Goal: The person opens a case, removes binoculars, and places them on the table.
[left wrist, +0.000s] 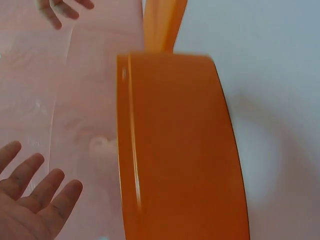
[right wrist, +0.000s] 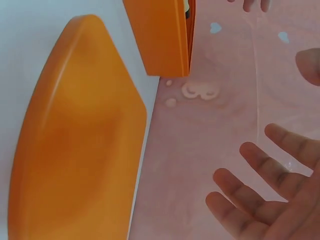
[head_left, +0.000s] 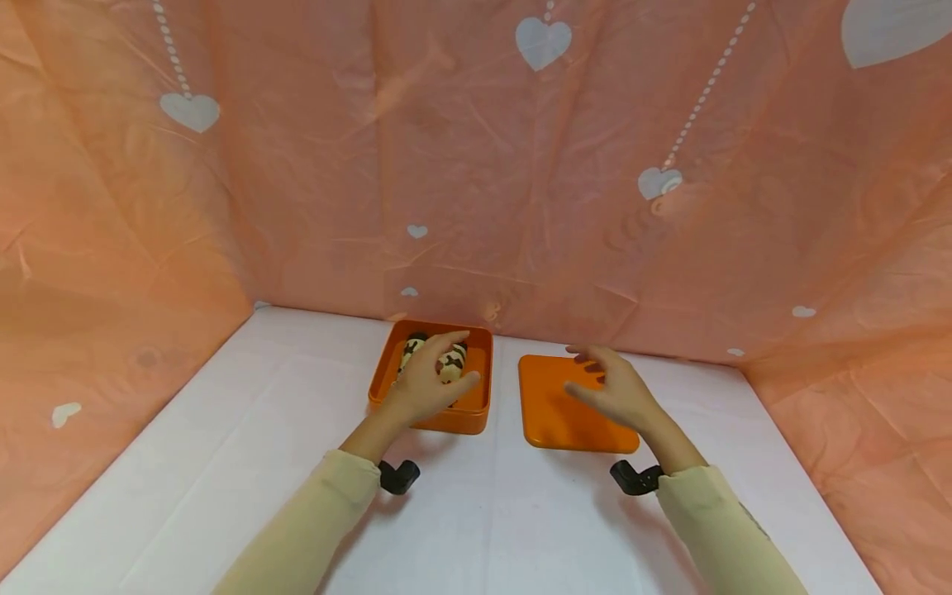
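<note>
An orange box [head_left: 455, 421] without its cover stands on the white table, toward the back. Inside it lie cream-and-black patterned items [head_left: 452, 362], partly hidden by my left hand [head_left: 426, 382]. That hand hovers over the box with its fingers spread and nothing in them. To the box's right, a flat orange lid [head_left: 554, 413] lies on the table. Over the lid's right part is my right hand [head_left: 619, 395], empty, fingers loosely bent. In the left wrist view the box wall [left wrist: 180, 150] fills the middle; the right wrist view has the lid [right wrist: 80, 145] close up.
A pinkish-orange cloth with white hearts [head_left: 543, 43] hangs behind and at both sides of the white tabletop [head_left: 476, 512]. Its back part meets the table just behind the box and lid. Each wrist carries a black camera mount [head_left: 399, 477].
</note>
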Motion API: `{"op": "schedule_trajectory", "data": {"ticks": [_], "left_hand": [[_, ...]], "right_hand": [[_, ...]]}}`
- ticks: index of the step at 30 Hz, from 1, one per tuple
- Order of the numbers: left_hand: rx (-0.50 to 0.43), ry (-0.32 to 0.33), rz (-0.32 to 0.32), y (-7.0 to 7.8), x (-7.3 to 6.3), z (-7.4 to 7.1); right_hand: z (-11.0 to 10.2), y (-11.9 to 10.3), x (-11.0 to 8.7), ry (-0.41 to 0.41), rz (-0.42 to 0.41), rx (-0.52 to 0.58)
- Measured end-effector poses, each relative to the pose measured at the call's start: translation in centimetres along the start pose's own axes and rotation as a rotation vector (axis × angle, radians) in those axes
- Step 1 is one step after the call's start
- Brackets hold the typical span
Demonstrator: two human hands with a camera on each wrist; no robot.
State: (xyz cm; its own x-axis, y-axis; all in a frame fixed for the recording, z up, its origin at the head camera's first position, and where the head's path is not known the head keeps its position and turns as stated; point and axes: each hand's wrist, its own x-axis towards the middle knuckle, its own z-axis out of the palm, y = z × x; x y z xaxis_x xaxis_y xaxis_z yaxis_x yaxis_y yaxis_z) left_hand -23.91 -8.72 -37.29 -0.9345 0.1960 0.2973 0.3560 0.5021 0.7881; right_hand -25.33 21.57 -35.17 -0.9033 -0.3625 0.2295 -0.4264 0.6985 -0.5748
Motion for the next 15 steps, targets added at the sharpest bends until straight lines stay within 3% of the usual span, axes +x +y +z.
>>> {"op": "schedule_trajectory", "data": {"ticks": [6, 15], "left_hand": [[0.040, 0.016, 0.027, -1.7, -0.2, -2.4], [0.108, -0.035, 0.015, -3.7, -0.6, -5.2]], "right_hand": [[0.3, -1.0, 0.9, -0.015, -0.027, 0.008], [1.3, -2.7, 2.7, -0.103, -0.031, 0.065]]}}
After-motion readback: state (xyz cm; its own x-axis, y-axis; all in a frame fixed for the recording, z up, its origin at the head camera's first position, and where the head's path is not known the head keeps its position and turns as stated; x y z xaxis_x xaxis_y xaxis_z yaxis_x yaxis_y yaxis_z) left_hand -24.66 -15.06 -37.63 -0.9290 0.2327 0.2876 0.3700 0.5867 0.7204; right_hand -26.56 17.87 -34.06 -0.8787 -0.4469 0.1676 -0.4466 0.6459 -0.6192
